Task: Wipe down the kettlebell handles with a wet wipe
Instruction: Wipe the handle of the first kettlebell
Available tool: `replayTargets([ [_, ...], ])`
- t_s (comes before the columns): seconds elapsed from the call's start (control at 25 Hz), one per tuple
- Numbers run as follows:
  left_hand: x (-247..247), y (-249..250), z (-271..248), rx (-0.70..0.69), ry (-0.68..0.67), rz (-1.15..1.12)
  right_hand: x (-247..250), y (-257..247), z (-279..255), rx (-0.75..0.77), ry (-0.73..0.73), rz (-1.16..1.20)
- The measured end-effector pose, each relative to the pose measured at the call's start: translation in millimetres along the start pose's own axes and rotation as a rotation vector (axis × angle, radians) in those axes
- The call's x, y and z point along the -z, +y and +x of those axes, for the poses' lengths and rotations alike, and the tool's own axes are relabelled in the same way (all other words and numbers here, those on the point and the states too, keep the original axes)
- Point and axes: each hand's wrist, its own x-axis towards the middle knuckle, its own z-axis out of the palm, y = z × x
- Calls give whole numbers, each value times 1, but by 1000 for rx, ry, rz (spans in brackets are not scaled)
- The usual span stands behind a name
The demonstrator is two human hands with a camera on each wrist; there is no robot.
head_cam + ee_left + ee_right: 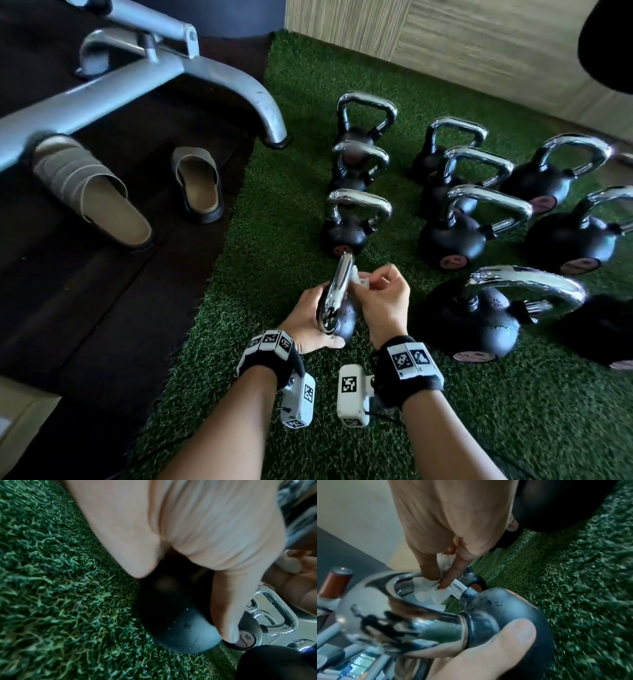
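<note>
Left hand: the left hand [310, 318] has its fingers curled round the black body of the small kettlebell [342, 322], thumb along the near side, bracing it on the turf [239, 394].
Small kettlebell: it stands nearest the person, at the front of the left-hand column, its chrome handle [337, 294] edge-on to the head camera.
Right hand: the right hand [383, 301] pinches the wet wipe [359, 279] between thumb and fingers and presses it on the handle's inner, far leg, close to the collar.
Slip risk: wet chrome is slick, so I judge the wipe could skid off the leg and the fingers strike the collar.
Tip risk: a sideways rub could rock the small kettlebell on the soft turf; the left hand's hold is what counters that.
Missed area: the wipe is bunched small, so the handle's top and near leg may go unwiped.
Next in the column: a kettlebell [346, 236] stands just beyond the small kettlebell; a toppling handle could knock it.
Beyond: further kettlebells stand behind and to the right of the small kettlebell, their handles not being touched.
</note>
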Motion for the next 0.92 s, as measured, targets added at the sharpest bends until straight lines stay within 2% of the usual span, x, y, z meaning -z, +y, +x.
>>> replayTargets([
  [0.2, -4, -8, 5, 6, 11, 6, -15, -8, 23, 80, 124, -387],
  [0.36, -6, -7, 8, 23, 17, -10, -21, -11, 33, 92, 203, -517],
  [0.48, -8, -11, 8, 42, 25, -43, -23, -6, 32, 111, 209, -539],
  [0.6, -13, -14, 16, 83, -25, -26, -25, 1, 31, 82, 200, -573],
  [0.72, -21, -44, 32, 109, -48, -29, -26, 0, 35, 55, 181, -623],
  [0.84, -7, -14, 14, 53, -27, 23, -22, 2, 31, 55, 166, -631],
  [0.92, -5, 0, 5, -8, -51, 84, -14, 3, 28, -1, 106, -703],
])
